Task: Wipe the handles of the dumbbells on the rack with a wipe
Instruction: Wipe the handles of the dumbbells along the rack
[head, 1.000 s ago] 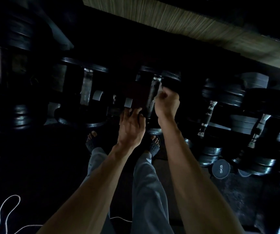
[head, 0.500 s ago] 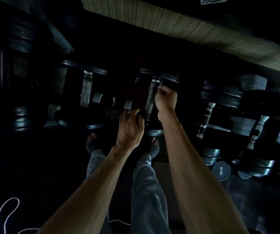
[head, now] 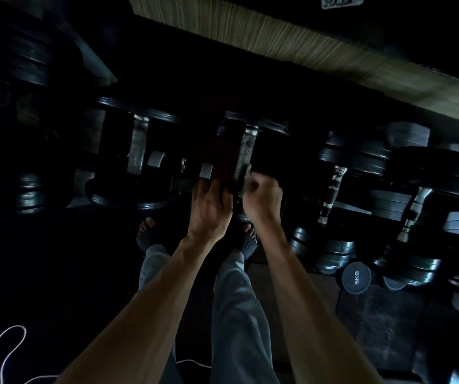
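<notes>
— What were the fingers doing when you looked over?

— The right hand had its fingers curled tight round a pale wipe, bunched against the near end of a dumbbell handle. The left hand lay just beside it, fingers fairly straight and close together, tips resting on the dark plate at the front of that same dumbbell.

— Where was the dumbbell sitting?

— On the rack, in the middle of the row, its handle running away from the person. Another handle stood to its left, and two more shiny handles, one and another, tilted off to the right.

— Any writing you could read?

— A round weight end low on the right was marked "5KG". A pale label at the top edge was too blurred to read.

— Anything else?

— Grey trousers, two feet in dark sandals, and a white cord looping on the floor at the lower left. It was very dim.
</notes>
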Demonstrator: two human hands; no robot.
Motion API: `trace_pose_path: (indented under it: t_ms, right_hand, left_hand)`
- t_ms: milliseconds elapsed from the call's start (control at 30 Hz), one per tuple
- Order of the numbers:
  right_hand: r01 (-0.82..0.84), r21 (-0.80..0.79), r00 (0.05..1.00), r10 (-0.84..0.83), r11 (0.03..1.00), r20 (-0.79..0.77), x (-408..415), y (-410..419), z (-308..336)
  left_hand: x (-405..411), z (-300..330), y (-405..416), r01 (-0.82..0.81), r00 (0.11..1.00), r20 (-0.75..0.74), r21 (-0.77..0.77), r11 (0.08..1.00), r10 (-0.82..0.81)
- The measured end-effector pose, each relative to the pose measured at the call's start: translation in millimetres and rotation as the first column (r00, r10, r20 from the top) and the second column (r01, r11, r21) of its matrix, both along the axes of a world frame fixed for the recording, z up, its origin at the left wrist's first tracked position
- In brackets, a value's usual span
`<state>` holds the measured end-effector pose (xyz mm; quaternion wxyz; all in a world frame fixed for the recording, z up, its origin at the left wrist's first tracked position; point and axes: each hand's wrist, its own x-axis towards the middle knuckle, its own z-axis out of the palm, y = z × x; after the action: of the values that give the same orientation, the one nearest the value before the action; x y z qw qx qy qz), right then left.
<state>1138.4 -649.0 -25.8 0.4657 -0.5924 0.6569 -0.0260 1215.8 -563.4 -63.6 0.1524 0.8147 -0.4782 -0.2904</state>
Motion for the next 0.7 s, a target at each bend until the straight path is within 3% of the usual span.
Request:
trace_pose_path:
  t_ms: [133, 300, 367, 400, 533, 633, 700]
  right_hand:
    - [0.006, 0.038, 0.997, -0.003, 0.999, -0.076, 7.0, -6.2, -8.3]
    - [-0.118, 0.043, 0.986, 0.122, 0.992, -0.114, -0.2, 4.6, 1.2]
    - [-0.127, 0.038, 0.985, 0.131, 0.991, -0.116, -2.2, 6.5, 2.9]
    - [-0.116, 0.028, 0.984, 0.119, 0.993, -0.133, 0.0, 2.1, -0.8]
    - [-0.103, 0.027, 0.981, 0.106, 0.994, -0.165, 5.1, -6.0, -5.3]
    - [-0.209, -0.022, 0.973, 0.206, 0.978, -0.099, -11.6, 8.1, 7.0]
    - [-0.247, -0.041, 0.969, 0.247, 0.968, -0.012, -24.4, 14.5, 15.2]
  left_hand:
    - [-1.4, 4.6, -0.8, 0.011, 0.993, 0.116, -0.121, 0.993, 0.003]
    - [3.4, 4.0, 0.9, -0.053, 0.998, 0.041, -0.082, 0.995, 0.057]
    - [-0.5, -3.7, 5.4, 0.010, 0.997, -0.076, -0.039, 0.999, -0.013]
    - [1.4, -3.9, 4.9, 0.022, 0.998, -0.059, -0.015, 1.000, -0.022]
    - [5.2, 5.2, -1.3, -0.152, 0.971, -0.182, 0.038, 0.988, 0.156]
    - [15.2, 14.2, -3.6, -0.203, 0.923, -0.336, -0.010, 0.979, 0.188]
    - [28.4, 19.5, -3.6, -0.125, 0.922, -0.377, -0.085, 0.989, 0.084]
